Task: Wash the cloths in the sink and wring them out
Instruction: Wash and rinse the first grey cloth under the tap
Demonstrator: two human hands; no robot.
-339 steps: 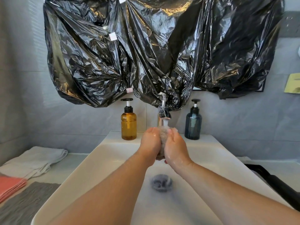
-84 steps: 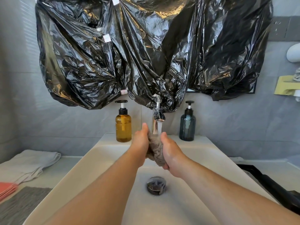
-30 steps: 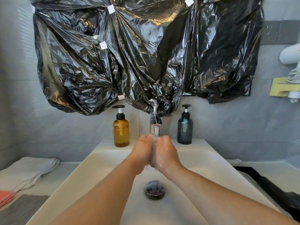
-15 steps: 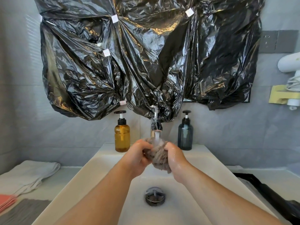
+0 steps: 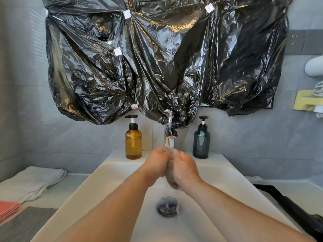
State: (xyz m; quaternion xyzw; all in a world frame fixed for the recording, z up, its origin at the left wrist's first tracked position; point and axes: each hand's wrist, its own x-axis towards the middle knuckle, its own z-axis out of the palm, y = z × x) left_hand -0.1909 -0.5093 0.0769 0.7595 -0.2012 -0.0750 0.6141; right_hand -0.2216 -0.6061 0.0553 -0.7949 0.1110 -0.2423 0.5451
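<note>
- under the tap (image 5: 169, 135), the grey cloth (image 5: 170, 179) is bunched into a wad, squeezed between the left hand (image 5: 156, 165) and the right hand (image 5: 185, 169) above the sink (image 5: 104, 180). water runs over it.
- so both hands have it?
- yes, both are curled round it, palms facing. only a strip of cloth shows between them, plus a lump poking out below the right palm, above the drain (image 5: 167, 206).
- what could go wrong?
- i'd guess 2 things. the wad is wet and small, so if the rubbing loosens the clasp it could slip down onto the drain. and the stream lands on the knuckles close to the spout, so water may splash over the rim toward the amber bottle (image 5: 133, 142), the blue bottle (image 5: 201, 142) or the counter.
- any other cloths?
- on the counter to the left, well apart from the hands: a folded white towel (image 5: 31, 182), a pink cloth (image 5: 7, 209) at the frame's edge, and a dark ribbed mat (image 5: 22, 224) nearest the camera. they look dry, so i judge them unwashed, and this 1 is not yet wrung.
- and behind?
- black plastic sheeting (image 5: 157, 58) is taped to the wall above the tap.
</note>
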